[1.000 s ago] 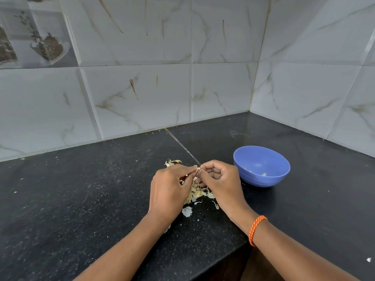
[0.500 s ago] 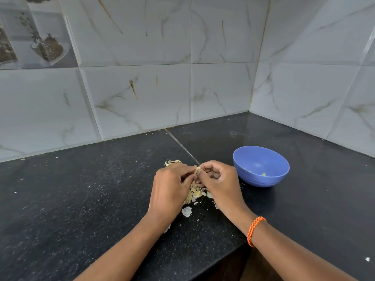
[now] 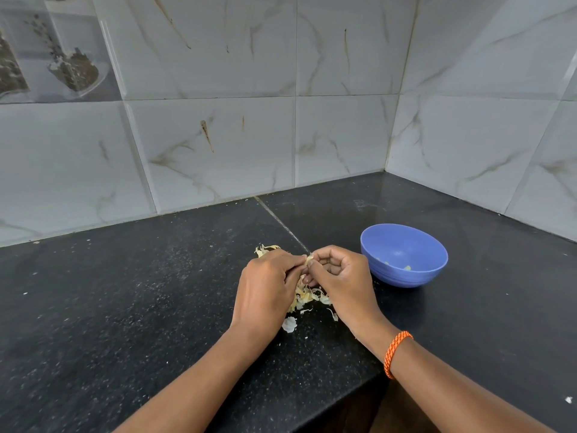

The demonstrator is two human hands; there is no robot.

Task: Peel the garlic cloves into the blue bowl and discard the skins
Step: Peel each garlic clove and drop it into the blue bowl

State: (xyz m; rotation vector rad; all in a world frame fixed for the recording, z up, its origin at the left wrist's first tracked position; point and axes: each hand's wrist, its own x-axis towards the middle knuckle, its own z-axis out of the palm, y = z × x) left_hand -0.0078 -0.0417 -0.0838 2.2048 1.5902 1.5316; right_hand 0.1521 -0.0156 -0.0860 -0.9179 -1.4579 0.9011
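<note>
While both hands are meeting over the skin pile, the garlic clove [image 3: 308,260] is sitting pinched between them, above the black desk [image 3: 125,307] and just left of the blue bowl [image 3: 403,255]. Left hand [image 3: 265,289] is pinching the clove's left side with thumb and forefinger, its other fingers curling under, so that grip is clenching on the clove. Right hand [image 3: 342,284] is pinching the clove from the right with thumb and forefinger tips, remaining fingers curling into the palm; same state, grasping the clove. Only a small pale tip of the clove is showing, the rest is hiding behind the fingers.

Garlic skins [image 3: 307,296] are lying loose on the desk directly under the hands, with one white flake [image 3: 289,324] sitting nearer the desk edge and more skins [image 3: 265,249] peeking out behind the left hand. Blue bowl is standing upright on the desk, near the right hand but not touching it, and is holding a few pale peeled pieces [image 3: 406,267] at the bottom.

An orange braided wristband [image 3: 396,353] is circling the right wrist. Grey marble-pattern wall tiles [image 3: 218,145] are backing the desk on two sides, meeting in a corner behind the bowl.
</note>
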